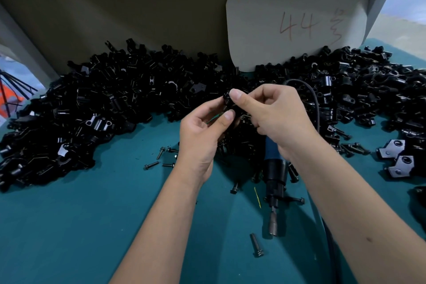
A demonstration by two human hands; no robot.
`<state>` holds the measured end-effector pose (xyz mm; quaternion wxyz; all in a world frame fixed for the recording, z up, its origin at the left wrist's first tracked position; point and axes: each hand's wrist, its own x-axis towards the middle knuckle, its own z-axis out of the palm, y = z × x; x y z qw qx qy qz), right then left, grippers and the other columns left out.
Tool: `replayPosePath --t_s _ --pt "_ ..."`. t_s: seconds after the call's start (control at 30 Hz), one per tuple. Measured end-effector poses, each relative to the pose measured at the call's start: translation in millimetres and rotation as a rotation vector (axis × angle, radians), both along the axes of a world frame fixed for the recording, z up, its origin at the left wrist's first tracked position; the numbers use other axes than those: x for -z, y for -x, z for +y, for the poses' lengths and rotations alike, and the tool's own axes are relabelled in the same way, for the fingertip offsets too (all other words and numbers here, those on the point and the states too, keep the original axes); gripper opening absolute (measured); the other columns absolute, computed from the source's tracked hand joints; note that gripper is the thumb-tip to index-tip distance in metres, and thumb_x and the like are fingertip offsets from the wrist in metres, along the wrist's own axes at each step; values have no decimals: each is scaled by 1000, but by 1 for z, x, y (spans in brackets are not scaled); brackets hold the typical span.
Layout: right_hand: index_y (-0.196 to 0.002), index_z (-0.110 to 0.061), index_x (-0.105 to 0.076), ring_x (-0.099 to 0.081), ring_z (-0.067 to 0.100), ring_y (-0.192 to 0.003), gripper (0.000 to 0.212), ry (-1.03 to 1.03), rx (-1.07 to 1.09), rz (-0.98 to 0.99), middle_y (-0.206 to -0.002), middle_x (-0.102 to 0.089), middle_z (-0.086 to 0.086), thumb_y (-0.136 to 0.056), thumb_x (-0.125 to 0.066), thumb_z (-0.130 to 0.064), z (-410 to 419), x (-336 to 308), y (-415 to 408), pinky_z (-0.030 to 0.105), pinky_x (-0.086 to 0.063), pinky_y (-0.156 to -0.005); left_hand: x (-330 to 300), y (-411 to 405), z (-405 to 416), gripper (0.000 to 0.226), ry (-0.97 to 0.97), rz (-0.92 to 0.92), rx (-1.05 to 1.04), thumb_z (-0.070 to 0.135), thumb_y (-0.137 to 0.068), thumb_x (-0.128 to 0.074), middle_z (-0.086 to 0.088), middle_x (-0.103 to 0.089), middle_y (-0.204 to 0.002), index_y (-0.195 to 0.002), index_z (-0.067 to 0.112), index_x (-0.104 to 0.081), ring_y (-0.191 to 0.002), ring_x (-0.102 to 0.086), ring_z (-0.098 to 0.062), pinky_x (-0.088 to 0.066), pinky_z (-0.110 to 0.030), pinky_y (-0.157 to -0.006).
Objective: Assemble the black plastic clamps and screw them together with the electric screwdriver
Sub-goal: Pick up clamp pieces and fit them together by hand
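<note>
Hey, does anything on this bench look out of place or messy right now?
Loose screws lie scattered over the green table, one far from the rest. The electric screwdriver lies on its side among them. Both hands, left and right, hold a black clamp.

A big brown cardboard wall (138,7) stands at the back of the blue-green table (80,226). A pale card (297,25) leans on it, with "44" written in red. Something orange (9,101) shows far left.
</note>
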<state>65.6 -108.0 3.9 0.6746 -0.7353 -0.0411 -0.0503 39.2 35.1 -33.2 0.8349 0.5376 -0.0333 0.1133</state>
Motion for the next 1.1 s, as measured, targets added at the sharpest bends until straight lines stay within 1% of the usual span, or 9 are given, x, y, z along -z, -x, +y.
replayPosePath --t_s 0.13,0.27,0.43,0.53,0.6,0.73,0.83,1.0,1.1 --pt "-82 -2 -67 -49 10 -46 53 25 -21 -8 -51 -56 -4 -80 -87 -52 0 1 0 22 -40 -43 -1 0 5 42 11 26 51 16 -79 -76 -14 -76 -118 -120 8 -72 -106 -74 -24 -59 -39 -97" --pt "-81 -5 -67 -52 10 -47 52 56 -76 -8 -53 -59 -3 -80 -85 -54 1 1 1 22 -44 -45 -2 0 8 32 32 22 60 18 -82 -77 -16 -76 -116 -113 9 -77 -106 -74 -25 -61 -33 -84" --pt "-84 -5 -67 -54 19 -53 51 44 -140 4 -56 -63 4 -82 -84 -53 2 1 1 25 -45 -46 -1 -1 15 23 -8 -8 57 18 -84 -77 -16 -77 -114 -106 14 -81 -105 -75 -27 -60 -31 -82" --pt "-89 -9 -69 -58 24 -51 50 79 -119 9 -62 -68 8 -85 -79 -58 5 2 2 30 -49 -47 -2 -2 16 32 10 20 -16 20 -81 -77 -17 -77 -111 -110 7 -77 -102 -75 -27 -60 -31 -82" --pt "-88 -12 -68 -62 22 -49 49 255 -92 -29 -62 -70 7 -90 -71 -60 8 3 3 30 -51 -48 -3 -5 20 33 63 50 -107 20 -79 -77 -15 -78 -105 -108 5 -75 -97 -76 -25 -60 -31 -81" --pt "-80 -18 -71 -68 13 -66 28 952 -339 -127 -73 -71 -3 -86 -84 -43 13 1 11 31 -60 -69 -3 -8 33 11 130 94 -265 16 -91 -74 -3 -77 -89 -100 11 -74 -79 -75 -22 -55 -30 -77" --pt "-86 -15 -72 -69 21 -69 23 1156 -482 -105 -78 -72 2 -83 -88 -33 22 3 18 32 -60 -67 -2 -8 36 3 106 112 -298 16 -97 -72 0 -76 -86 -99 15 -74 -81 -76 -22 -46 -33 -79" --pt "-89 -18 -72 -69 16 -73 7 1108 -498 -140 -82 -71 0 -94 -76 -20 18 0 14 33 -58 -72 -1 -7 38 7 46 114 -269 14 -96 -72 -2 -77 -91 -103 15 -74 -81 -76 -22 -53 -26 -69" --pt "-88 -14 -65 -61 5 -44 12 800 -412 -75 -72 -71 4 -101 -66 -13 8 -4 10 20 -48 -45 0 -7 38 10 -24 82 -225 10 -91 -76 -4 -77 -92 -100 12 -75 -79 -75 -21 -61 -30 -76"
